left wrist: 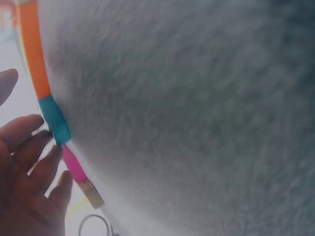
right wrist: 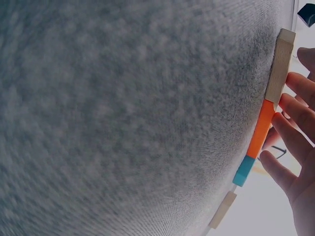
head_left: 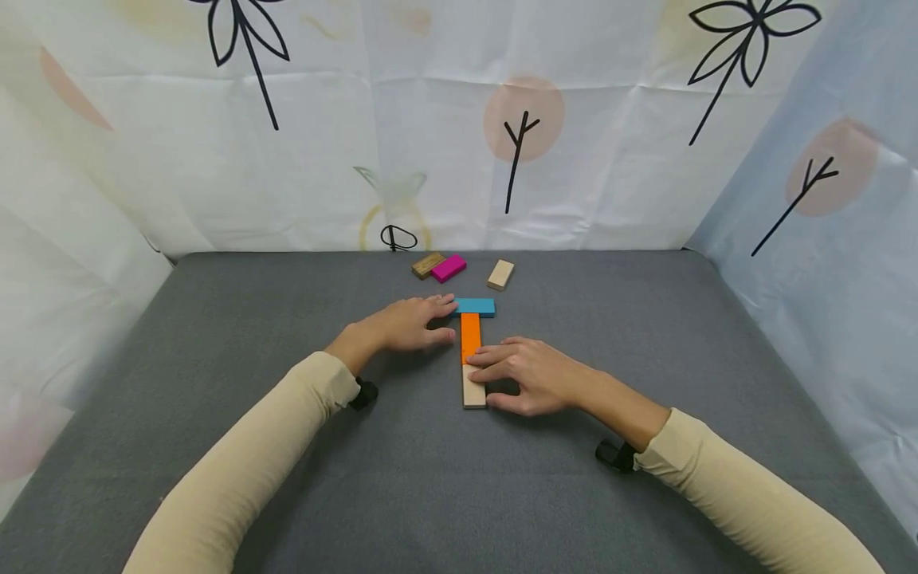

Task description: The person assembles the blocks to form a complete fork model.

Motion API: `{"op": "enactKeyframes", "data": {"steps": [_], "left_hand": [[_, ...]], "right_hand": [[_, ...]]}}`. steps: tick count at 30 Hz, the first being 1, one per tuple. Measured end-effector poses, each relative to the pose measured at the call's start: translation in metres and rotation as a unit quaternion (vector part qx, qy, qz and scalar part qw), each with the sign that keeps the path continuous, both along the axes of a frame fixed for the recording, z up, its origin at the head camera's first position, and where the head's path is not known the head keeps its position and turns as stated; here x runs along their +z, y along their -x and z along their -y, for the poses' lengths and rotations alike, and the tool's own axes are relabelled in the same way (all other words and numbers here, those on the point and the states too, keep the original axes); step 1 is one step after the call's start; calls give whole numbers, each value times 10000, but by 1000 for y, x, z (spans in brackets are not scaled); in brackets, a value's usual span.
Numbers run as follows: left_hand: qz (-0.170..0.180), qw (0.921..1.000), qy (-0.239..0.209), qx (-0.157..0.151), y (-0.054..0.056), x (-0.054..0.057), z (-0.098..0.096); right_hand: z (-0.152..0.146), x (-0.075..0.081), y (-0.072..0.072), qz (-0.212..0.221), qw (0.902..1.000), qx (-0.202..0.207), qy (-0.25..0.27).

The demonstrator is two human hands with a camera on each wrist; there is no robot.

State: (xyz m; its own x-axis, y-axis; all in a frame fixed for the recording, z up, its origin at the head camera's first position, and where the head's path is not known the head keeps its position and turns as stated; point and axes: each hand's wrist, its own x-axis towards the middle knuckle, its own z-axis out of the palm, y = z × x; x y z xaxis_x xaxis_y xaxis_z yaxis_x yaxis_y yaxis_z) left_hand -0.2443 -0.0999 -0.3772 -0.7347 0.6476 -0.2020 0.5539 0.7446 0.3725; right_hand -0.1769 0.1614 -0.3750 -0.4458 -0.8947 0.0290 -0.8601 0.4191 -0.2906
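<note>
A grey, cloth-textured bench (head_left: 459,494) is stretching before a pale fabric backdrop (head_left: 610,199) printed with flowers and trees. Two cream sleeves (head_left: 244,462) are running out of frame, and fingertips of the left hand (head_left: 405,323) are covering the left end of a blue block (head_left: 476,307); both wrist views are looking hazy. The blue block is lying crosswise, left to right, while an orange block (head_left: 470,335) and a pale block (head_left: 474,393) are continuing end to end toward the person, long axes running front to back, forming a T. Neither of the hands is gripping: the left is touching blue with extended fingers, the right hand (head_left: 527,375) is resting spread fingers on the pale block. Farther back, brown (head_left: 427,265), magenta (head_left: 449,269) and light wooden (head_left: 500,274) blocks are lying aslant.
</note>
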Motion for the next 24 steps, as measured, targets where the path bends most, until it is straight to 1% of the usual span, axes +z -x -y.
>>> {"op": "enactKeyframes", "data": {"steps": [2, 4, 6, 10, 14, 20, 24], "left_hand": [[24, 9998, -191, -33, 3, 0, 2], [9, 9996, -260, -48, 6, 0, 4], [-27, 9998, -198, -50, 6, 0, 5], [-87, 9999, -32, -69, 4, 3, 6], [-143, 9998, 6, -112, 2, 4, 5], [-186, 9997, 110, -65, 2, 2, 4], [-234, 9996, 131, -113, 4, -1, 3]], "right_hand": [[0, 0, 0, 15, 10000, -6, -3], [-1, -1, 0, 32, 10000, -15, -13], [-1, -1, 0, 28, 10000, -11, -19], [-1, 0, 0, -11, 10000, 3, -2], [-1, 1, 0, -46, 10000, -4, 9], [0, 1, 0, -61, 10000, -8, -4], [0, 1, 0, -53, 10000, 10, 8]]}}
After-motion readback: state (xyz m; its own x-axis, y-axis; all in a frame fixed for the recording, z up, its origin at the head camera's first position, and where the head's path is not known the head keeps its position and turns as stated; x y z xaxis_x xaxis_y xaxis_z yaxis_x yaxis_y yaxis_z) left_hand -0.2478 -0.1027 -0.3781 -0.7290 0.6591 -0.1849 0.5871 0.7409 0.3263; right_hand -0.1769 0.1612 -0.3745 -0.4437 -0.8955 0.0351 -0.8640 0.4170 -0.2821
